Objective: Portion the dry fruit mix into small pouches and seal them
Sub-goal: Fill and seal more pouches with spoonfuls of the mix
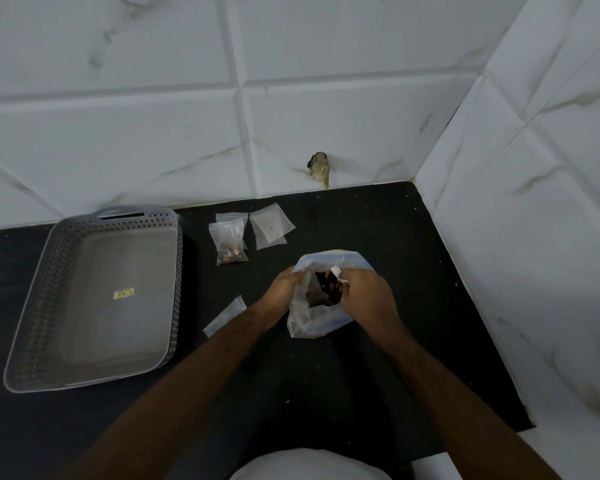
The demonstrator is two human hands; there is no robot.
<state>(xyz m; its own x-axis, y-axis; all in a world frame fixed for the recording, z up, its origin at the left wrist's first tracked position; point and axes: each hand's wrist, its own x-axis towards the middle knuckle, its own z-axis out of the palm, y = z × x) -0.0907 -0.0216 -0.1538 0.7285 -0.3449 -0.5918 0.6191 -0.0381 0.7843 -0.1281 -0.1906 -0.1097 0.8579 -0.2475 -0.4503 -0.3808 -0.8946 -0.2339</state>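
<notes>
The big bag of dry fruit mix (321,299) stands on the black counter (378,358) in front of me; it is thin, soft and light plastic that will collapse or tip if I let go, so my left hand (284,287) grips its rim on one side while my right hand (364,294) has the fingers curled at the mouth, over the dark fruit, and I cannot tell if they pinch the rim or some pieces. Behind it lies one small filled pouch (230,244), with empty pouches (271,227) just beside it and another empty pouch (226,315) near my left wrist. The grey basket (49,271) at the far left holds only a small yellow sticker.
</notes>
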